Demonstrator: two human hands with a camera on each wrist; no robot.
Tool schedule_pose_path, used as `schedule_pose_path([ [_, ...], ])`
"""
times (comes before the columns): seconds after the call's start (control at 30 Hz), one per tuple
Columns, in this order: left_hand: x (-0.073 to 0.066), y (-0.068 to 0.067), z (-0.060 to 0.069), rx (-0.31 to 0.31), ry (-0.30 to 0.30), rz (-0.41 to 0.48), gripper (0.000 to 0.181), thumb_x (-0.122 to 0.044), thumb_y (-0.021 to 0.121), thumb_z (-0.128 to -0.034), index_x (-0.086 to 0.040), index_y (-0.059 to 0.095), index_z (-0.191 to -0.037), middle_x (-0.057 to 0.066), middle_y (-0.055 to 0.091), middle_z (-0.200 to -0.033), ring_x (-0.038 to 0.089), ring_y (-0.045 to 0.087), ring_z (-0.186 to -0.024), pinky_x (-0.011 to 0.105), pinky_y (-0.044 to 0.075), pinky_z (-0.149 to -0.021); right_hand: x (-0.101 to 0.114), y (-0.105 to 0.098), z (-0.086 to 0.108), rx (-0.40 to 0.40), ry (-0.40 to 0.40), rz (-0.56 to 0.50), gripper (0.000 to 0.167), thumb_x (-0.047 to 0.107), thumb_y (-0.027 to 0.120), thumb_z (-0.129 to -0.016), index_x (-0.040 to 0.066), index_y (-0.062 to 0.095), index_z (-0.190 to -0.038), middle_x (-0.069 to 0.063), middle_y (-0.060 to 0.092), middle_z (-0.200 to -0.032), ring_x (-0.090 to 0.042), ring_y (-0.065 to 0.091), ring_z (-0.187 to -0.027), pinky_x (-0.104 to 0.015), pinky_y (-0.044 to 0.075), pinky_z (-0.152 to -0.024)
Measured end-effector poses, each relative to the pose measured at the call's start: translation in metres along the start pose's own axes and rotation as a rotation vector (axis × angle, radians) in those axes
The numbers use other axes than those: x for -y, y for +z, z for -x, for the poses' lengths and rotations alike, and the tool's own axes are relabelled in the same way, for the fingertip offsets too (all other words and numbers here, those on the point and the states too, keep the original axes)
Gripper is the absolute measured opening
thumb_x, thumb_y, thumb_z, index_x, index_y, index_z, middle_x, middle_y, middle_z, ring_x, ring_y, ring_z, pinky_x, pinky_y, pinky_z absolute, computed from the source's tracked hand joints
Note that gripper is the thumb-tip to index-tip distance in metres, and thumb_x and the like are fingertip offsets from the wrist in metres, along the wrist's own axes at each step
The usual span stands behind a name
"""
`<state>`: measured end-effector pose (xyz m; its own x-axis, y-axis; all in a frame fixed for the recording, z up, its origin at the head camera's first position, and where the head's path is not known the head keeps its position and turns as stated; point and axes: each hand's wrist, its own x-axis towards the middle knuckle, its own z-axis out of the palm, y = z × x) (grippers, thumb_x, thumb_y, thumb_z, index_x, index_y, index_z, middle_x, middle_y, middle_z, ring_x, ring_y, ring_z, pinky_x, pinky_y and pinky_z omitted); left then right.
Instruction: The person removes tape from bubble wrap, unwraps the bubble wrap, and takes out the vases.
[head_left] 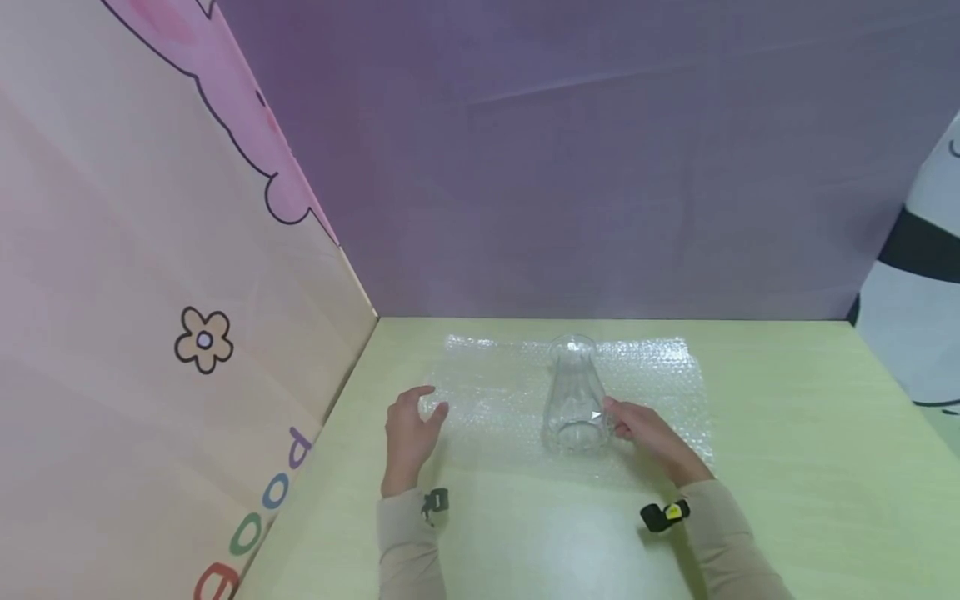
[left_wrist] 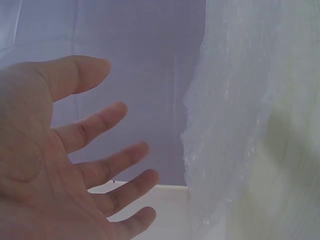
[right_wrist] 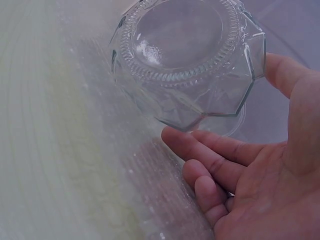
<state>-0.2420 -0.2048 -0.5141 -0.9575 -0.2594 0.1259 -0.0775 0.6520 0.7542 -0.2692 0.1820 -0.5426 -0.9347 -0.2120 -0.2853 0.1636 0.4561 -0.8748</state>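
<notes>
A clear glass vase (head_left: 573, 400) with a faceted body lies on its side on a sheet of bubble wrap (head_left: 487, 417), mouth toward the back. My right hand (head_left: 637, 425) holds it near the base on the right side. In the right wrist view the vase's round ribbed bottom (right_wrist: 180, 37) faces the camera, with the thumb on one side and fingertips at its lower edge. My left hand (head_left: 411, 437) is held at the wrap's left edge, fingers spread and slightly bent, holding nothing. The left wrist view shows its open palm beside the bubble wrap (left_wrist: 230, 100).
The light yellow-green table (head_left: 525, 533) reaches back to a purple-grey cloth wall (head_left: 600, 183). A printed pale wall (head_left: 150, 375) borders the table on the left. Both wrists carry small dark cameras over the sleeves.
</notes>
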Motion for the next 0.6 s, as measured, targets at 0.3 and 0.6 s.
schedule_pose_path([
  [0.3,-0.027,0.017,-0.004,0.087,0.094,0.034,0.044,-0.03,0.069,-0.0965,-0.013,0.062,-0.136,0.015,0.058,-0.147,0.039,0.049,-0.139,0.06,0.041,-0.115,-0.001,-0.001,0.002,0.013,0.008,-0.009,0.063,0.065,0.038,-0.103,0.008,0.062,-0.113,-0.01,0.061,-0.118,-0.024,0.056,-0.11,-0.042,0.047,-0.097],
  [0.6,-0.055,0.056,-0.021,0.317,0.157,-0.025,0.049,-0.036,0.068,-0.0968,-0.014,0.059,-0.14,0.012,0.059,-0.147,0.038,0.054,-0.137,0.056,0.044,-0.113,-0.003,-0.002,0.0,0.024,0.002,-0.035,0.061,0.065,0.038,-0.103,0.009,0.061,-0.11,-0.009,0.058,-0.115,-0.022,0.055,-0.108,-0.044,0.044,-0.102],
])
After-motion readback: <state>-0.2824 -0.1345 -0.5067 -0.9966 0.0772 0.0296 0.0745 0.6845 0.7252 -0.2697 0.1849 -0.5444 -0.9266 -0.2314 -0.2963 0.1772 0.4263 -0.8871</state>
